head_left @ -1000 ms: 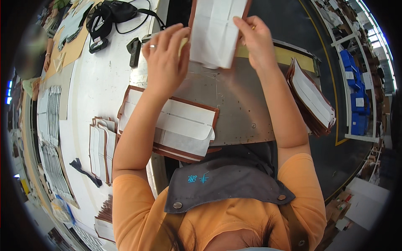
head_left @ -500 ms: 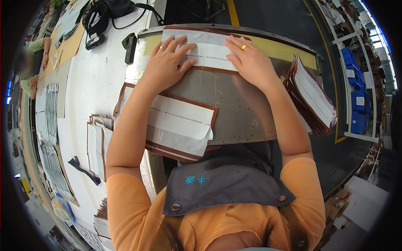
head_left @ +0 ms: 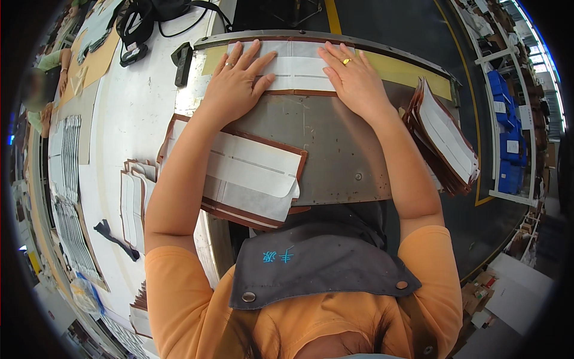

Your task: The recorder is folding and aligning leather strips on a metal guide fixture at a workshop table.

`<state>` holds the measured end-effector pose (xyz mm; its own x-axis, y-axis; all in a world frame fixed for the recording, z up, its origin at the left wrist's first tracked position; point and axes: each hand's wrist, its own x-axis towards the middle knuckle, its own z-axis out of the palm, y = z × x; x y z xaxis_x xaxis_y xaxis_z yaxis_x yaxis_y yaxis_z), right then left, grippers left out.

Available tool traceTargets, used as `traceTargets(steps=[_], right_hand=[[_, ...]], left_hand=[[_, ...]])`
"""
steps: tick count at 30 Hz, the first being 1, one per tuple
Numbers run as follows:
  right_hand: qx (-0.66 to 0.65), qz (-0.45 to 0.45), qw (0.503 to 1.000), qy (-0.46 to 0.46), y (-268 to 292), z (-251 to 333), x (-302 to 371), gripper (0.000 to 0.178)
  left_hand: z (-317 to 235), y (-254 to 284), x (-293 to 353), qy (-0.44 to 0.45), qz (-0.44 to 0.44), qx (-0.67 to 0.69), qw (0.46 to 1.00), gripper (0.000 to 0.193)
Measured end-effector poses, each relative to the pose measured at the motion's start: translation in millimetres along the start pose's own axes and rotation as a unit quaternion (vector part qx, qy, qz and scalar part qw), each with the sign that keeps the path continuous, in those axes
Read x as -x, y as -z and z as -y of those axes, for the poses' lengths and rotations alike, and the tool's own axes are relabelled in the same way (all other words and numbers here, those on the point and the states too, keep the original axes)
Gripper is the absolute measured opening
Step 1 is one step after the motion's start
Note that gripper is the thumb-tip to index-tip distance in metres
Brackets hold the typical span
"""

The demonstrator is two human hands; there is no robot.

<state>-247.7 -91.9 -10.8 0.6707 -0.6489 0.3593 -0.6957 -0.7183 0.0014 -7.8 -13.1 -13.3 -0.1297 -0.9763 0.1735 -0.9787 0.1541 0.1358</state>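
Note:
A flat white panel with brown edges lies across the far side of a metal work plate, partly over a yellow strip. On its left end my left hand rests with fingers spread. My right hand lies on the right end, fingers stretched out and a ring on one of them. Both hands press flat and grip nothing. Nearer to me, a stack of similar white panels with brown edges sits at the plate's left, partly under my left forearm.
A fanned stack of brown-edged panels stands at the plate's right edge. A black clamp-like block sits at its far left corner. The white table on the left holds more panels and a dark strap. Another person works far left.
The panel has turned slightly and now lies straighter along the plate's far edge. Both hands have moved a little with it, still flat on top.

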Motion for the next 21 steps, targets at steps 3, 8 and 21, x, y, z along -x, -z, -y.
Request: traceTargets(steps=[3,8,21], right_hand=[[-0.077,-0.004,0.997,-0.006,9.7,5.8,1.1,0.033],[-0.021,-0.052,0.998,0.020,9.2,9.0,5.0,0.031],[0.019,-0.049,0.997,0.047,13.1,11.8,-0.4,0.028]], left_hand=[[1.3,-1.8,1.5,-0.003,-0.016,-0.012,1.000,0.045],[-5.9,7.6,2.7,0.001,-0.019,-0.012,1.000,0.044],[-8.5,8.9,6.8,-0.003,-0.060,0.021,0.998,0.038]])
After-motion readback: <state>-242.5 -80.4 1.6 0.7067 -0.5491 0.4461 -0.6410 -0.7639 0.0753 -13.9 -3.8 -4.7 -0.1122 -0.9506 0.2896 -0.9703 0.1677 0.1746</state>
